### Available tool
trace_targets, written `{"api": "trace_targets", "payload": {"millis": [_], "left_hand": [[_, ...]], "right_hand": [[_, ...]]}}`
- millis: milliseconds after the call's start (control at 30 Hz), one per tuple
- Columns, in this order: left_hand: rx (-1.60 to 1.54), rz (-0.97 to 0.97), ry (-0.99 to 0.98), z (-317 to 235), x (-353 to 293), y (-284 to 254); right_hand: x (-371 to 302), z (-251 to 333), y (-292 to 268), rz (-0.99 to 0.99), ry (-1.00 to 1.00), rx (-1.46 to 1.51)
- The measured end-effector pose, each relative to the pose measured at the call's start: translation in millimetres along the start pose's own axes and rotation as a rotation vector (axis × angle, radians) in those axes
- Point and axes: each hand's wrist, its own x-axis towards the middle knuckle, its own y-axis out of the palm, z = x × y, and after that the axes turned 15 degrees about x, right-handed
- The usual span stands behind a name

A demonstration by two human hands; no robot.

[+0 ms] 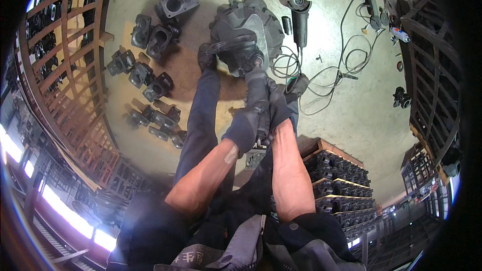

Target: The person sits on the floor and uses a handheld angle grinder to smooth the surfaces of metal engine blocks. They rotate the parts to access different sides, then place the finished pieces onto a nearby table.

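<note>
A dark, slim handheld grinder (257,90) points away from me, its tip at the right side of a dark metal casting (232,52). My left hand (242,129), in a dark glove, is closed around the rear of the grinder. Also gloved, my right hand (279,104) is closed along its right side, with the fingers partly hidden. The casting rests against a black, chunky-treaded tyre (273,27) with a flat grey plate (258,27) showing on it. Whether the tip touches the casting is hard to make out. My shoes flank the work.
Several dark castings (161,40) lie on the floor to the left. An angle grinder (299,25) stands beyond the tyre, with looped cables (329,83) and a power strip (370,5) to its right. Slatted crates (83,70) rise at both sides. Stacked castings (339,185) stand at near right.
</note>
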Motion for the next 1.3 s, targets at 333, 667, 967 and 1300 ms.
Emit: {"api": "trace_targets", "payload": {"millis": [333, 667, 967, 1300], "left_hand": [[0.182, 0.027, 0.123, 12, 4, -3], [-0.168, -0.021, 0.22, 55, 34, 12], [-0.375, -0.126, 0.114, 2, -31, 67], [0.382, -0.264, 0.607, -34, 43, 174]], "right_hand": [[11, 1, -14, -0.01, -0.031, 0.035], [5, 3, -15, 0.058, -0.045, 0.002], [-111, 32, 23, 0.202, -0.067, 0.07], [-90, 214, -96, 0.054, -0.503, -0.878]]}}
